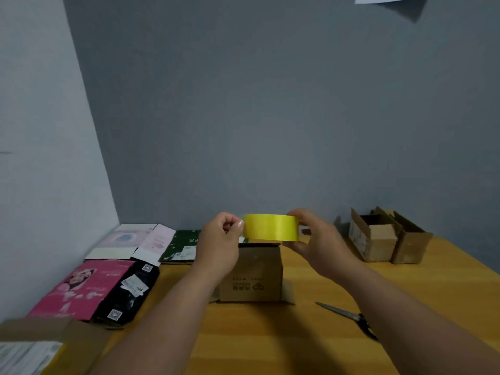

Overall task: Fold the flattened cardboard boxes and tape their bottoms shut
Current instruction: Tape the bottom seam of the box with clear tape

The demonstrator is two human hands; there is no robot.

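A small brown cardboard box [253,277] stands upside down on the wooden table [284,342], its print inverted and loose flaps spread at its base. Above it I hold a yellow tape roll [270,227] between both hands. My right hand [319,242] grips the roll's right side. My left hand [220,239] pinches at the roll's left edge with thumb and fingers, where the tape end seems to be. The box's upper face is partly hidden behind the roll.
Scissors [349,319] lie on the table to the right. Two folded brown boxes [384,239] stand at the back right. Flattened printed boxes, pink [81,288], black [127,293], white [127,239] and green [184,244], lie on the left. More cardboard [40,345] sits at the near-left corner.
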